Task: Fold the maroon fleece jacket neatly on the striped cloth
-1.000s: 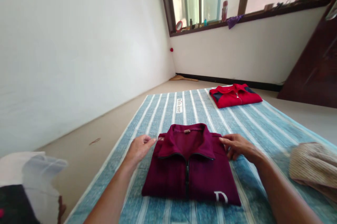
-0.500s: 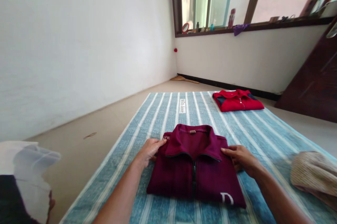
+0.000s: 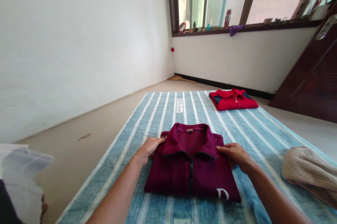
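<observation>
A maroon zip-neck top lies folded into a neat rectangle on a blue striped bedspread. Its collar stands toward the far side, and a white letter D marks the near right corner. My left hand pinches its left shoulder edge, thumb on top and the other fingers mostly hidden beneath. On the opposite side, my right hand grips the right edge in the same way. Farther off to the right rests a folded red top with dark blue shoulders, apart from both hands.
A beige knitted cloth lies bunched at the right edge of the bedspread. White and dark fabric shows at the lower left. Beyond stand a white wall, a windowsill with small items, and a dark red door.
The view has shifted slightly, so everything sits a little farther left and higher. Both hands keep their hold on the maroon top's sides.
</observation>
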The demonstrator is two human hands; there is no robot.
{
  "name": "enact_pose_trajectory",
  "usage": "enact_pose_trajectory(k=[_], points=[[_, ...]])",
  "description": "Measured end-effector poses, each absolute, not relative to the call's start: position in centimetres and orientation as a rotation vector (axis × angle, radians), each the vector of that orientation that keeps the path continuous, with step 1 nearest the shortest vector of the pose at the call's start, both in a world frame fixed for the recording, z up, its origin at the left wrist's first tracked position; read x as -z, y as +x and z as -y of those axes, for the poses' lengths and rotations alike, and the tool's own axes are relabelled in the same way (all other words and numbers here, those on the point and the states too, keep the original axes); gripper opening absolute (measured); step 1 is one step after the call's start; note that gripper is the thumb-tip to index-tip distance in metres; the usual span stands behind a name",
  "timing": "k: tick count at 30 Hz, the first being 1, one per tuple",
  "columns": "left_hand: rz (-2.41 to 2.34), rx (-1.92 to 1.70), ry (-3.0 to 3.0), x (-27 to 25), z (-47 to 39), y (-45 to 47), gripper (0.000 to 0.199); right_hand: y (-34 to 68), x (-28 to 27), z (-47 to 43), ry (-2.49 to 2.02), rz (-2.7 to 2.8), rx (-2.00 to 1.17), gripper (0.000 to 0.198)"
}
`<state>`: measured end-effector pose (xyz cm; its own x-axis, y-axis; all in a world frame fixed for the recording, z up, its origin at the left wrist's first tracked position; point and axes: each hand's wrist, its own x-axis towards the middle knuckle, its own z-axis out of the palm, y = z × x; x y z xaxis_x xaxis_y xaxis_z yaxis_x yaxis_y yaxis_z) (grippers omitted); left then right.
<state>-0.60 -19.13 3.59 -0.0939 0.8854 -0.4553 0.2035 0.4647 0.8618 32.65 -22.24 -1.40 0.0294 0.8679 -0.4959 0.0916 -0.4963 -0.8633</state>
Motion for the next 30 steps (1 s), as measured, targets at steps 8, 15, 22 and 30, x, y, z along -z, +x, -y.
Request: enact_pose_trajectory(k=[8, 15, 22, 30], points=[[-1.289, -0.900, 0.715, -3.9, 19.3, -0.2, 0.007, 32.6, 1.7, 22.3, -1.560, 0.838, -1.551, 0.030], [-1.209, -0.902, 0.655, -4.0, 19.6, -0.3, 0.013, 32.7, 2.6, 22.3, -1.420, 0.665, -1.622, 0.023], [-1.162, -0.880, 0.582, -2.9, 18.9, -0.3, 0.011, 32.3, 1.6, 22.5, -1.274, 0.551, -1.696, 0.009], [-1.079, -1.024, 0.506, -4.2, 17.0, 0.6, 0.016, 32.6, -1.2, 19.3, -1.153, 0.553, -1.634, 0.012]])
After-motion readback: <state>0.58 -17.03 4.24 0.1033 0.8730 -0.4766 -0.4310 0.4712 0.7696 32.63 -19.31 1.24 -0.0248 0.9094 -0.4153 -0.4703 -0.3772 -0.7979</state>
